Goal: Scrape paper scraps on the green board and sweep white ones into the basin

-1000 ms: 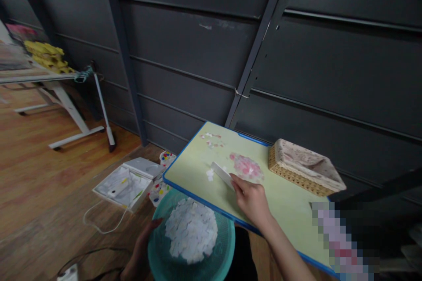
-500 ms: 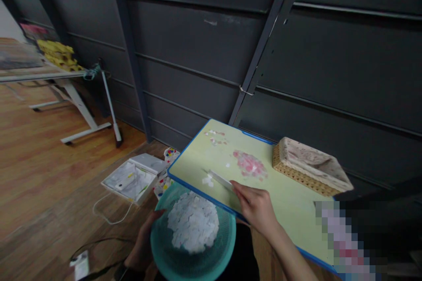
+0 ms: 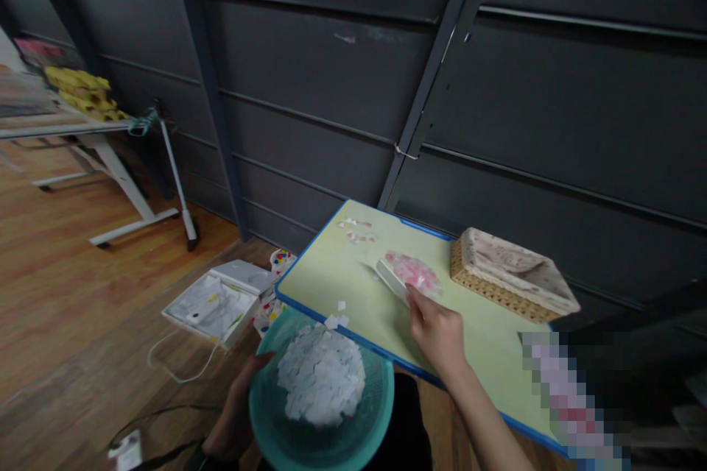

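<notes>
My right hand [image 3: 439,327] grips a flat white strip [image 3: 393,281] by its near end, its far end over the pale yellow tabletop [image 3: 331,272]. Just beyond the strip lies a patch of pink and whitish pieces [image 3: 412,271]. My left hand [image 3: 243,397] holds the left rim of a teal mesh basket [image 3: 381,419] under the table's front edge. A heap of pale flakes [image 3: 321,374] fills its middle. A few white pieces [image 3: 336,320] lie at the table's edge above the basket. More small pieces [image 3: 356,229] are near the back left corner.
On the table's right stands a cloth-lined wicker basket [image 3: 508,276]. An open white box [image 3: 213,305] with a cord sits on the floor at left. Farther left is a white-legged table [image 3: 124,180] with yellow items [image 3: 85,92]. A dark panelled wall [image 3: 309,66] rises behind.
My right hand and the strip have moved away from the front edge, toward the pink patch. The white pieces now lie closer to the front edge. The view has shifted slightly.
</notes>
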Available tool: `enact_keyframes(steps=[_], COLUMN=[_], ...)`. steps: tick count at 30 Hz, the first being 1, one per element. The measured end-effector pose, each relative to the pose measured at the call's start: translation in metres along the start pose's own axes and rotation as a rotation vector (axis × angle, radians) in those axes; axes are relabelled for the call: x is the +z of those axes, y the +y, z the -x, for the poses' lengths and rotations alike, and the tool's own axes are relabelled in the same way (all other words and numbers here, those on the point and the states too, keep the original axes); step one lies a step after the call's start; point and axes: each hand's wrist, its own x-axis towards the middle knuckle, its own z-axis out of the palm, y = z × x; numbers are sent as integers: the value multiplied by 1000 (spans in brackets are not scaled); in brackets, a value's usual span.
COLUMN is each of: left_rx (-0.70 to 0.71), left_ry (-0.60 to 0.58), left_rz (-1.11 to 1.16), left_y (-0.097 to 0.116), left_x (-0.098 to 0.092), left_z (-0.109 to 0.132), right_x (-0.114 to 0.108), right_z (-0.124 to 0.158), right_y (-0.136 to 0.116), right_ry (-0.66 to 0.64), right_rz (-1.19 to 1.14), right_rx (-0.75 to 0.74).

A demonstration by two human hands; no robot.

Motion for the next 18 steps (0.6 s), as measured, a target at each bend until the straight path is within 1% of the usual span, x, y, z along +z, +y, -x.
enact_keyframes(steps=[2,5,10,14,18], left_rx=[9,-10,16,13,-27], left_ry=[9,-11,-34,-4,-6], left_rz=[-36,-39,-23,-86,-85], left_y=[1,3,6,10,15], left_x=[1,2,2,4,10], left_z=[0,2,4,7,15], right_x=[6,6,-7,-20,-28], right_z=[-1,3,14,21,21], right_y=[3,-3,-22,-35,-40], right_ry=[-54,-77,-89,-126,-166], right_rz=[52,-68,-394,-491,-572], right_rx=[-14,-83,-202,-242,-222])
